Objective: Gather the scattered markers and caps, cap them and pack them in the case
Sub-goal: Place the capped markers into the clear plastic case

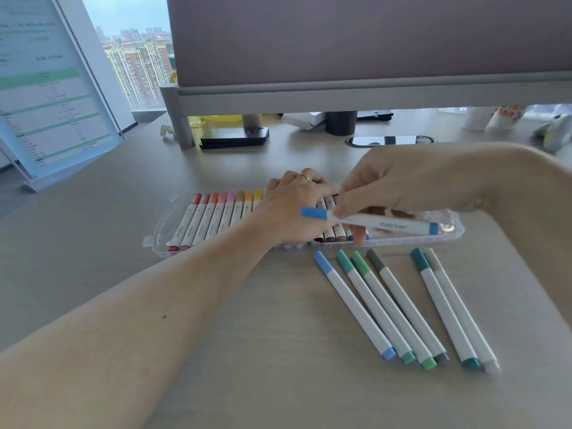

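The right hand [402,187] pinches a blue marker [376,222] between thumb and fingertips, crosswise just above the clear case [164,230] at the middle of the desk [123,274]. The left hand [291,209] lies flat, fingers straight, on the row of markers [210,218] inside. Six capped markers [399,305] lie just beside the case's near edge.

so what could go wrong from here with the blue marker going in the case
The right hand pinches the blue marker crosswise to the packed row, so it may land across it rather than slot in.
The left hand lies over the row in the case and may block the gap.
Six loose markers lie by the case; a forearm could roll them.
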Motion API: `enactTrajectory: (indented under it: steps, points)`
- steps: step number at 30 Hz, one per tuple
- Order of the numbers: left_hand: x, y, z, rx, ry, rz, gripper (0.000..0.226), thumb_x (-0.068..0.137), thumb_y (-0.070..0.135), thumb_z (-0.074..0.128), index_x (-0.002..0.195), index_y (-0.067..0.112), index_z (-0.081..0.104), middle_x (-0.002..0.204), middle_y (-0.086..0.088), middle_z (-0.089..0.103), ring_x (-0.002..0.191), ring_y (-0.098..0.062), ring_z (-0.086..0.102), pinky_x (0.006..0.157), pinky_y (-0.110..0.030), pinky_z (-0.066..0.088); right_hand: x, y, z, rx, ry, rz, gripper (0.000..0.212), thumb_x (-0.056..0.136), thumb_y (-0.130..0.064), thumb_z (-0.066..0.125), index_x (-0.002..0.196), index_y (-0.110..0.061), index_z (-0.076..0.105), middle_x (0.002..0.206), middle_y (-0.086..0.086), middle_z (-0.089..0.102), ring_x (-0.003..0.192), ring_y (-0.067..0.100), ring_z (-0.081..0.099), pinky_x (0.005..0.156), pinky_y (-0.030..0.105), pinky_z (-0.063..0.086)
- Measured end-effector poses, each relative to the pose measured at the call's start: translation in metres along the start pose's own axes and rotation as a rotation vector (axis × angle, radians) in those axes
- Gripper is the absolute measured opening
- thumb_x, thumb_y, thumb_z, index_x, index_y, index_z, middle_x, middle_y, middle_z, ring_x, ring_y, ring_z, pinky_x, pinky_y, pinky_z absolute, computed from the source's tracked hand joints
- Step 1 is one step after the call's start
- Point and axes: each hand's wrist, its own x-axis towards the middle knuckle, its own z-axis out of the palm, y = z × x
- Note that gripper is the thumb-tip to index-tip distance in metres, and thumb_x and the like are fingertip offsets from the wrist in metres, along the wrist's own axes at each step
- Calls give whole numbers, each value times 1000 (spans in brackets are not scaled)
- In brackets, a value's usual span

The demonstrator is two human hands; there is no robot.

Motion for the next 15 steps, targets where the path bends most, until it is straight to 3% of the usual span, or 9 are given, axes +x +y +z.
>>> enactTrajectory:
  steps: [2,5,10,15]
  points:
    - [2,-1,3,-48,24,-24,58,87,73,47,136,43,55,138,12,46,131,-17,38,111,-40,28,-10,9,-11,131,49,-4,35,88,-47,67,77,-17,81,79,3,77,64,11,58,76,30,51]
    - [5,0,5,7,41,10,58,94,73,40,146,48,46,143,13,44,133,-16,35,112,-41,23,-7,33,-17,287,182,83,36,82,-46,67,84,-14,83,90,6,80,76,17,64,85,38,55]
    - [7,-3,5,-1,32,18,63,93,76,39,148,46,45,146,13,43,135,-17,35,114,-43,23,13,67,-11,392,231,207,14,95,-13,67,105,-9,76,90,5,81,72,13,73,63,22,61]
    - [8,-4,7,14,45,28,66,92,78,38,149,45,45,145,12,44,133,-17,36,113,-44,26,24,68,-6,557,269,204,18,98,-2,64,114,2,70,96,15,79,74,18,78,58,21,61]
